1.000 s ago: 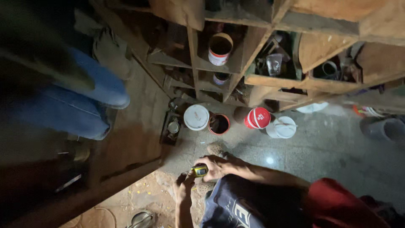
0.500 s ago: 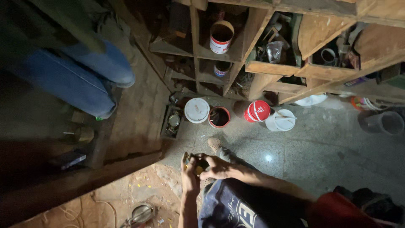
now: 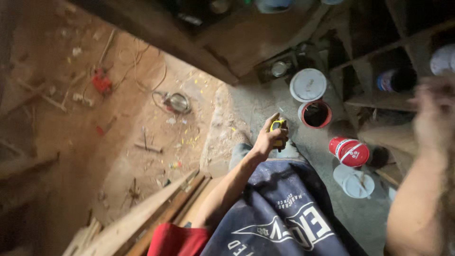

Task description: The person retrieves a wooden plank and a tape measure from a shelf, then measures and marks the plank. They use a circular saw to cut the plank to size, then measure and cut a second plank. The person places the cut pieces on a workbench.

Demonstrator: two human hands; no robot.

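My left hand (image 3: 269,138) is closed around a small yellow and black tape measure (image 3: 278,127), held out over the grey floor in front of my dark blue apron (image 3: 284,213). My right hand (image 3: 433,116) is raised at the right edge, close to the wooden shelves (image 3: 379,66). It is motion-blurred, so its fingers cannot be made out. Just beyond the tape measure stand an open red bucket (image 3: 315,114) and a bucket with a white lid (image 3: 308,85).
A red tin (image 3: 350,151) lies on its side by a loose white lid (image 3: 354,182). Long wooden planks (image 3: 156,213) run along the lower left. On the dirt floor lie a round power tool with its cable (image 3: 176,101) and a red object (image 3: 101,83). A dark beam (image 3: 189,42) crosses the top.
The view has swung left and down. Both hands were on the tape measure; now my right hand has let go and risen to the right, and my left hand holds it alone.
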